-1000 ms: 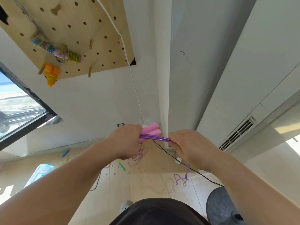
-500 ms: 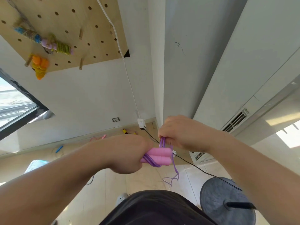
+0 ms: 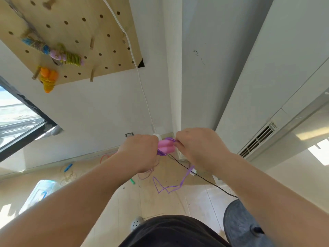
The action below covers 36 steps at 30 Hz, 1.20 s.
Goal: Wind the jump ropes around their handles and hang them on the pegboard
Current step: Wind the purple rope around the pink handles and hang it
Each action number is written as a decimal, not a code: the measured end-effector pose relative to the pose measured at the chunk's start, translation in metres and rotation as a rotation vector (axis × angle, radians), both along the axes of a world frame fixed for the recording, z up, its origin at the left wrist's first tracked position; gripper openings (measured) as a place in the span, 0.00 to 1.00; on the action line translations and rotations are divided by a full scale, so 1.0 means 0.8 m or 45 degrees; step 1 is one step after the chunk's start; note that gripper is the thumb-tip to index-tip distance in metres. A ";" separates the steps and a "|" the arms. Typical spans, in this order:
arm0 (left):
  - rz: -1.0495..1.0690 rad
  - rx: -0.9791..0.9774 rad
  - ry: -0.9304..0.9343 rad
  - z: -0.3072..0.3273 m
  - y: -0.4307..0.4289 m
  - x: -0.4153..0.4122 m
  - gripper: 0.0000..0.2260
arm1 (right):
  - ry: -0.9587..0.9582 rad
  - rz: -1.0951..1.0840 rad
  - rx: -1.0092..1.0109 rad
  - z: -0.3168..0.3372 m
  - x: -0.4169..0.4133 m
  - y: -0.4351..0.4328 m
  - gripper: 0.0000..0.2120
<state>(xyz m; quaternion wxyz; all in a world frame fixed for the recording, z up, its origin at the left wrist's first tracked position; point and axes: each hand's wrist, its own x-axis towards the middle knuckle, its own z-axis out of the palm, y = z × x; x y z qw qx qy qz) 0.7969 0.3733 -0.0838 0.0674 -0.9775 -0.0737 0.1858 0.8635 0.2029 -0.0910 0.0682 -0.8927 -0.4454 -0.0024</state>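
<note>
My left hand (image 3: 140,154) grips two pink jump-rope handles (image 3: 164,146) held side by side, with purple rope wound around them. My right hand (image 3: 199,147) pinches the purple rope at the handles' right end. The loose tail of the purple rope (image 3: 170,186) hangs down in loops below my hands. The wooden pegboard (image 3: 83,32) is on the wall at upper left. Hanging on it are a wound rope with blue handles (image 3: 38,44), a yellow-green wound rope with pink handles (image 3: 69,57), and an orange wound rope (image 3: 48,80).
Other ropes lie on the floor: a blue-handled one (image 3: 68,167), a green-handled one (image 3: 132,181) and a red one (image 3: 105,156). A white cable (image 3: 140,82) runs down the wall to a socket. A black cord (image 3: 204,179) crosses the floor. A grey round stool (image 3: 243,227) stands at lower right.
My hands rose from lower in view and came close together. My right hand moved from above the handles to their right end, carrying the purple rope round them. The hanging tail is shorter.
</note>
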 end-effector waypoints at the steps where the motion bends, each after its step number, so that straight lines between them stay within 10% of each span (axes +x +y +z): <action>1: 0.037 -0.030 -0.051 -0.002 0.000 0.003 0.06 | -0.047 -0.054 0.093 -0.006 -0.002 -0.002 0.08; 16: 0.000 -0.121 -0.714 0.049 -0.021 0.010 0.09 | -0.010 -0.366 0.783 0.007 -0.010 -0.020 0.08; 20: 0.089 -0.378 -0.689 0.051 -0.013 0.013 0.09 | -0.091 -0.280 0.724 0.001 -0.001 -0.020 0.14; 27: 0.199 -0.602 -0.536 0.031 0.008 0.009 0.13 | 0.651 -0.296 0.988 0.001 -0.015 -0.023 0.17; 36: 0.240 -1.070 -0.360 0.029 0.016 -0.013 0.10 | 0.623 -0.087 0.711 -0.028 -0.019 -0.039 0.08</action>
